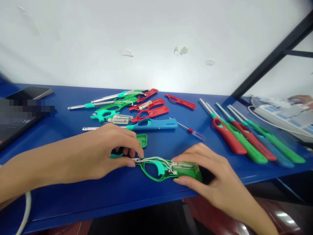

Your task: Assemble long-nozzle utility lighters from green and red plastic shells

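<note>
An opened green gas lighter (149, 178) lies lengthwise over the front of the blue table, its inside facing up. White wires, a turquoise trigger (160, 167) and a clear fuel tank (187, 165) show in it. My left hand (114, 147) pinches its front end, where a bit of metal tube shows. Around the tank end, my right hand (207, 173) closes with thumb and fingers on opposite edges. Another green casing piece (142, 140) lies just behind my left fingers, partly hidden by them. Beyond it rests a whole blue lighter (158, 124).
Red casing halves (154, 112) and green lighter parts (117, 105) are heaped at the back. A screwdriver (194, 133) lies right of the blue lighter. Several assembled lighters (231, 138) lie at right. A dark device (22, 114) is at left. Another person's hand (302, 98) shows far right.
</note>
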A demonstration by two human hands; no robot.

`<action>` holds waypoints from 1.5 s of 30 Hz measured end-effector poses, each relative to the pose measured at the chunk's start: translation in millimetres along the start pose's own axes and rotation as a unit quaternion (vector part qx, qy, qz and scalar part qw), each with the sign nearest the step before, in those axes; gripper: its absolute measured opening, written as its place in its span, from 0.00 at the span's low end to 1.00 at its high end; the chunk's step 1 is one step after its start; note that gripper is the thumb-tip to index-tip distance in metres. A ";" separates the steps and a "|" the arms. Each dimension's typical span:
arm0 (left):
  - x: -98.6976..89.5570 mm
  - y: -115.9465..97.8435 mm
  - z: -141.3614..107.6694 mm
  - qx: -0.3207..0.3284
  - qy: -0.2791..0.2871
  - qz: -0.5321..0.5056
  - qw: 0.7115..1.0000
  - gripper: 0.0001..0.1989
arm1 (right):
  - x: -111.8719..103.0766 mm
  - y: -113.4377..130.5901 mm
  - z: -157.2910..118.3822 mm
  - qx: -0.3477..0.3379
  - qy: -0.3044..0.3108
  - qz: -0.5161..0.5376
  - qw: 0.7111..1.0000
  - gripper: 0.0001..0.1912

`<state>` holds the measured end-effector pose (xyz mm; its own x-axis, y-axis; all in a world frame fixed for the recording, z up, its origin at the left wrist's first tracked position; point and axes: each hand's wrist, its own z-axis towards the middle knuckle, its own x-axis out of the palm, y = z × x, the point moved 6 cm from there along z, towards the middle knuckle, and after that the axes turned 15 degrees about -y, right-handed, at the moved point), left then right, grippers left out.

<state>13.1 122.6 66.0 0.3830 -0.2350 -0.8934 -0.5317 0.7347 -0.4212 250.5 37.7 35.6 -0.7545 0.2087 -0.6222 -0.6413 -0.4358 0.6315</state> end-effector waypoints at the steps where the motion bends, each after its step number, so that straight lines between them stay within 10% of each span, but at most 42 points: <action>1: -0.4 -1.0 0.8 0.004 0.001 -0.005 1.000 0.06 | 0.0 -0.2 -0.1 0.000 -0.001 0.000 1.000 0.13; 45: -1.7 -8.6 2.9 0.000 -0.019 -0.050 0.999 0.05 | -0.5 -1.2 -1.0 0.007 -0.008 -0.001 1.000 0.13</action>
<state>19.2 118.5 71.6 0.4627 -0.2836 -0.8399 -0.4886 0.7090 -0.5086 251.8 37.3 34.7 -0.7549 0.2234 -0.6166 -0.6449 -0.4233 0.6363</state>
